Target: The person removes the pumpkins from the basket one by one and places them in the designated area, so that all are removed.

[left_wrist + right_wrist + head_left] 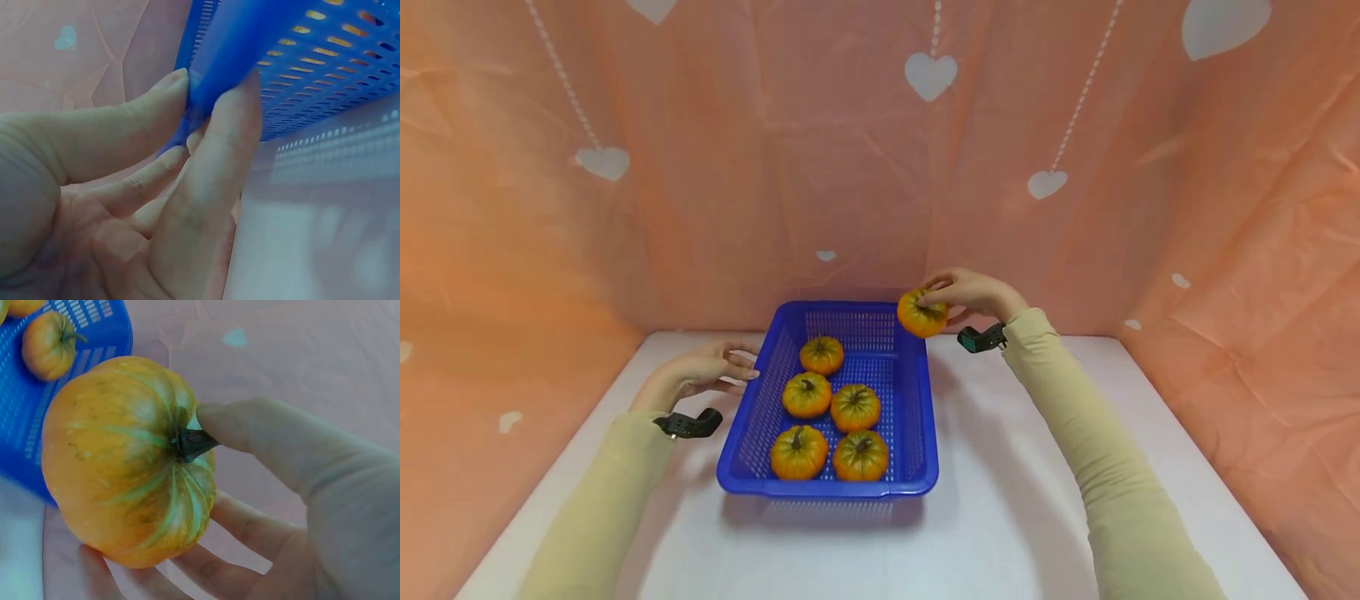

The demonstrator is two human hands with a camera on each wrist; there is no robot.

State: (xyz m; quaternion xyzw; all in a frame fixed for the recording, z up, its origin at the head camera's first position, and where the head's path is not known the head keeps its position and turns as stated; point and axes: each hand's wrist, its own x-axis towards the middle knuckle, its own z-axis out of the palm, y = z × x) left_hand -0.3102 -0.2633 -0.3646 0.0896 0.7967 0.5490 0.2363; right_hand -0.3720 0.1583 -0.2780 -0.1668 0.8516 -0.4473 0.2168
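Left hand: thumb and fingers pinch the left rim of the blue basket; a light, steady hold should be enough to stop it skidding on the bench
Left-side pumpkins: three in a rough column inside the basket; best left undisturbed, since a knock could set them rolling into the others
Middle pumpkins: two, one nearer the front than the other, close to the left-side ones; little room for fingers between them
Bare basket floor: the far right part; the roomiest patch for lowering a pumpkin or passing one through
Held pumpkin: up at the far right corner of the basket; whether it touches the rim I cannot tell, so lift it well clear before any sideways move
Right hand: grips that pumpkin, thumb beside the stem, fingers beneath and behind; better to bear the weight on those fingers than tug the stem
Right wrist strap: outside the right wall; keep it from catching the rim
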